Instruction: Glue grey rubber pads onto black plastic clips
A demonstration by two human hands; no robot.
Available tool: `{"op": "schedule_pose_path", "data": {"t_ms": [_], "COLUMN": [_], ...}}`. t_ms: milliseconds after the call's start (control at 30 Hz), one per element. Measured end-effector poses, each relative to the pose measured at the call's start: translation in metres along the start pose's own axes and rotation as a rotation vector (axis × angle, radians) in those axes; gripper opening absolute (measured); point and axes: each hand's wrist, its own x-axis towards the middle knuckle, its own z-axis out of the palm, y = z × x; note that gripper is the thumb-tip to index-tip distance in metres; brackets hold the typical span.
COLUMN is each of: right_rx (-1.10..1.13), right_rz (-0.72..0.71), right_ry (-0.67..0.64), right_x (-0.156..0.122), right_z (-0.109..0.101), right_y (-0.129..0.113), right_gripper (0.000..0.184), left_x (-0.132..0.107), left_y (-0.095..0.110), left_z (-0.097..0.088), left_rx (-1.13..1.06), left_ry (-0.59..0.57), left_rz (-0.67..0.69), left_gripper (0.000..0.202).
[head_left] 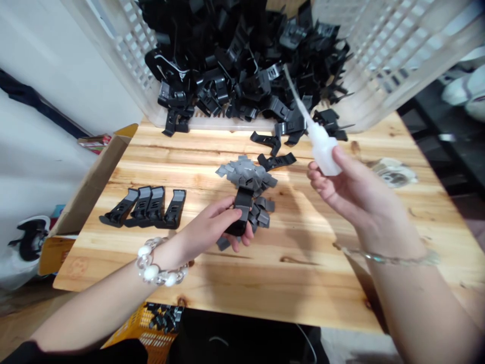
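Left hand (pixel 212 230) grips black clip (pixel 242 199), right hand (pixel 341 189) grips bottle (pixel 323 146); four clips (pixel 146 206) lined left, crate (pixel 379 60) heaped far.

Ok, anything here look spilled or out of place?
Black clips spill from the white crate onto the table, a few loose past its rim. Otherwise tidy: four clips in a row, left hand holding one clip, right hand a bottle.

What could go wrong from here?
1. The right hand holds the bottle with its nozzle toward the crate: a stray squeeze may wet the loose clips.
2. The left hand grips a clip right beside the pads: drips could foul that pile.
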Motion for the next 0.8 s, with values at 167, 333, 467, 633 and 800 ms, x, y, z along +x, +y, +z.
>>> {"op": "schedule_pose_path", "data": {"t_ms": [167, 333, 467, 633, 800], "right_rx": [-0.199, -0.071, -0.061, -0.208, -0.345], "right_rz": [-0.229, -0.334, -0.460, -0.729, -0.874], "right_ry": [-0.043, -0.029, 0.027, 0.145, 0.157], "right_x": [0.003, 0.001, -0.004, -0.012, -0.024], "right_z": [-0.008, -0.005, -0.001, 0.003, 0.007], "right_y": [-0.003, -0.004, -0.006, -0.007, -0.007], "right_gripper": [0.026, 0.024, 0.014, 0.005, 0.008], "left_x": [0.000, 0.000, 0.000, 0.000, -0.001], "left_y": [0.001, 0.001, 0.001, 0.002, 0.001], "left_z": [0.001, 0.000, -0.001, -0.003, -0.004], "left_rx": [0.038, 0.071, 0.092, 0.177, 0.261], "left_ry": [0.002, 0.005, -0.029, -0.088, -0.117], "left_rz": [-0.031, -0.052, -0.098, -0.166, -0.182], "left_gripper": [0.011, 0.010, 0.013, 0.015, 0.018]}}
